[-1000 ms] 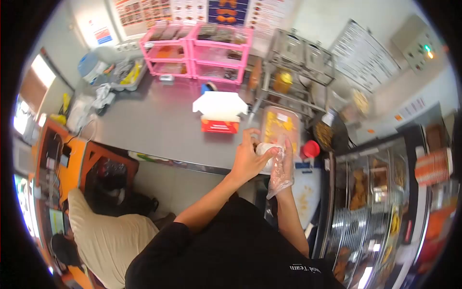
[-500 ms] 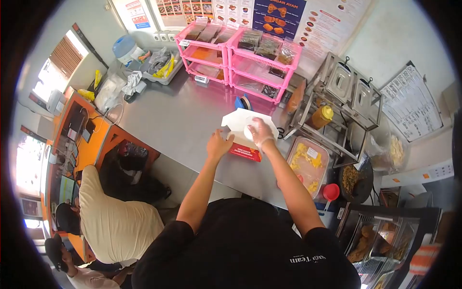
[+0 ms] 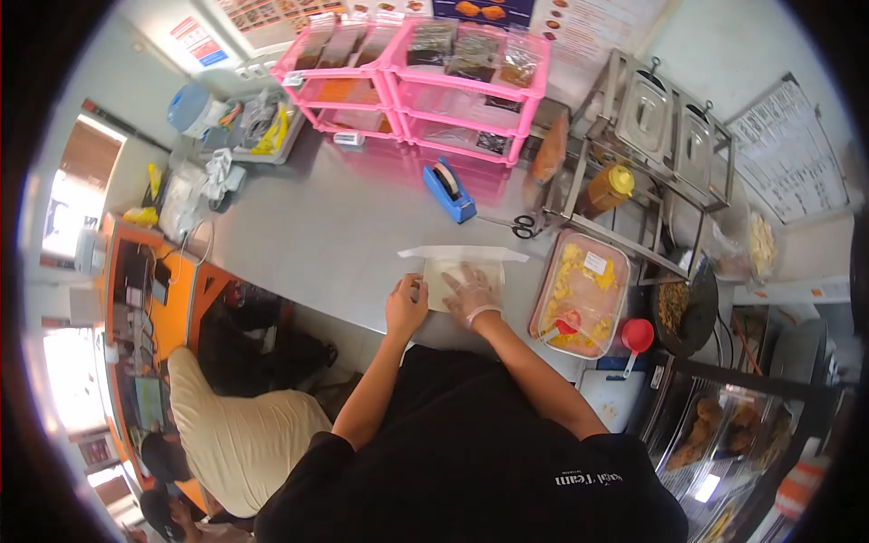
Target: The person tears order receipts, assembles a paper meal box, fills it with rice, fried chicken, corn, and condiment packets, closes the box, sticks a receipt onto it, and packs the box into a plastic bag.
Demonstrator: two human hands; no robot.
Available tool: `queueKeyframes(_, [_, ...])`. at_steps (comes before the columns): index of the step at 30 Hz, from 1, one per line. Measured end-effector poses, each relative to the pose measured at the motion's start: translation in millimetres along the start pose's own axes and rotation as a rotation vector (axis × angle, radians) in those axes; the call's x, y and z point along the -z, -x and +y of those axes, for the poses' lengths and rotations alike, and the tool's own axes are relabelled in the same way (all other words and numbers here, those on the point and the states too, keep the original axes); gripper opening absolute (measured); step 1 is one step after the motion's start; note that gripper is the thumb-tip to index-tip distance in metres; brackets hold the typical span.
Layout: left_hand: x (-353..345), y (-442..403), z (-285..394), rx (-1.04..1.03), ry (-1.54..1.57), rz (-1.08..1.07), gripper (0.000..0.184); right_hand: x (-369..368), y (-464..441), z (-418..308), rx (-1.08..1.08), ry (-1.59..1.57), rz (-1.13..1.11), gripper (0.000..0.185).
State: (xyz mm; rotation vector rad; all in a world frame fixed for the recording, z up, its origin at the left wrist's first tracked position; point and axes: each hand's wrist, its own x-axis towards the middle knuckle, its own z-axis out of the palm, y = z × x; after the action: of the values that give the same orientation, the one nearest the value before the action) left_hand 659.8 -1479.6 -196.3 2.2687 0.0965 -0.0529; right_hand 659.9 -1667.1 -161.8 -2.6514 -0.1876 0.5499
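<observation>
Fingers spread, my gloved right hand point(image 3: 472, 296) rests in the open box point(image 3: 463, 253) on the near counter point(image 3: 299, 244); my left hand point(image 3: 406, 306) curls at its left side, grip unclear. Best brace the walls and press lightly.

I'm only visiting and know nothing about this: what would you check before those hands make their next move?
1. Cardboard box open: ok, its white flap stands away from the opening.
2. Both hands gloved: not ok; the right hand wears a clear glove, the left hand looks bare.
3. Box steadied: cannot tell; the left hand is at its left side, but its grip is unclear.
4. What lies under the right hand: cannot tell, the spread fingers hide it.
5. Scissors away from both hands: ok, beyond the box.
6. Blue tape dispenser apart from the box: ok.
</observation>
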Motion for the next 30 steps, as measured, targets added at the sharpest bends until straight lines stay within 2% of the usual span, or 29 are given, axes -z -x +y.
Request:
queueKeyframes(4, [-16,-20,-11,-0.079,-0.061,-0.021,0.025,-29,-19,10,0.071,0.083,-0.086,0.058])
queueKeyframes(6, [-33,-30,-45,-0.240,-0.086,0.047,0.027,-48,-32,16,0.159,0.178,-0.072,0.058])
queueKeyframes(8, [-57,-44,-98,-0.427,-0.100,0.037,0.034,-89,-55,28,0.155,0.095,-0.050,0.059])
queueKeyframes(9, [-60,-49,-104,-0.443,-0.055,0.009,0.038,-64,-43,17,0.185,0.108,-0.057,0.061])
queueKeyframes(10, [-48,-53,-88,-0.557,-0.134,-0.062,0.039,-67,-46,18,0.122,0.062,-0.042,0.064])
queueKeyframes(11, [-41,-52,-78,-0.385,0.038,-0.181,0.042,-54,-41,16,0.198,0.204,-0.124,0.066])
queueKeyframes(12, [-30,-44,-54,-0.230,0.138,-0.175,0.044,-53,-34,17,0.112,0.017,-0.023,0.064])
queueKeyframes(13, [-24,-44,-49,-0.115,0.159,-0.262,0.048,-28,-12,6,0.059,0.042,-0.030,0.062])
queueKeyframes(14, [-30,-47,-67,-0.183,0.066,-0.228,0.049,-3,7,-9,0.024,0.064,-0.045,0.059])
queueKeyframes(15, [-39,-58,-78,-0.248,-0.023,-0.172,0.050,-2,14,-3,0.030,0.016,0.084,0.054])
queueKeyframes(17, [-41,-66,-70,-0.312,-0.042,-0.213,0.051,-3,29,2,0.090,-0.061,0.330,0.045])
queueKeyframes(18, [-36,-67,-66,-0.322,-0.065,-0.233,0.051,0,47,14,0.117,-0.399,0.593,0.030])
queueKeyframes(19, [-36,-69,-64,-0.326,-0.017,-0.254,0.051,-2,70,36,0.028,-0.286,0.814,0.029])
queueKeyframes(21, [-37,-76,-66,-0.322,0.079,-0.286,0.052,69,163,58,-0.508,0.207,0.539,0.021])
queueKeyframes(22, [-36,-79,-65,-0.298,0.072,-0.315,0.052,89,207,79,-0.658,0.376,0.663,0.019])
queueKeyframes(23, [-32,-84,-66,-0.426,-0.027,-0.328,0.051,109,251,99,-0.826,0.516,0.776,0.018])
queueKeyframes(24, [-30,-89,-68,-0.554,-0.127,-0.338,0.051,140,294,115,-1.000,0.264,0.743,0.018])
queueKeyframes(25, [-28,-90,-67,-0.679,-0.228,-0.345,0.050,163,332,117,-1.083,0.315,0.765,0.022])
queueKeyframes(27, [-23,-78,-44,-0.207,0.223,-0.333,0.048,151,379,186,-0.886,0.795,1.202,0.022])
queueKeyframes(29, [-24,-102,-99,-0.150,0.348,-0.279,0.048,161,410,226,-0.927,0.913,1.044,0.024])
queueKeyframes(30, [-24,-113,-119,-0.239,0.181,-0.184,0.047,165,419,236,-0.944,0.969,0.965,0.025])
